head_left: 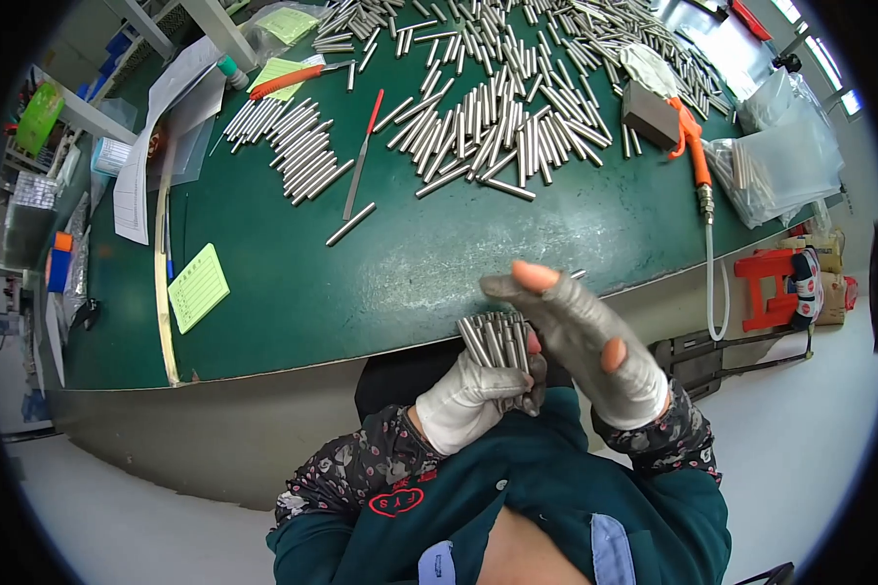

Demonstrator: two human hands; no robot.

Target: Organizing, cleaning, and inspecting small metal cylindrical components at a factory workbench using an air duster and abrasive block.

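My left hand (470, 402), in a white work glove, is closed round a bundle of short steel pins (495, 341) just off the table's front edge. The pins stand roughly side by side with their ends pointing away from me. My right hand (595, 346), in a grey-stained glove with bare fingertips, is stretched out flat beside the bundle, its fingers over the table edge. Beyond that hand, the tip of a metal pin (578, 275) shows; the rest of it is hidden. A single loose pin (350, 224) lies farther off on the green table (400, 263).
Heaped steel pins (517, 127) cover the far table, with a neater row (307, 156) at left. Near them lie a red-handled file (364, 156) and an orange-handled tool (288, 82). An orange air gun (691, 136) with a hose, a brown block (651, 114) and plastic bags (776, 161) sit right.
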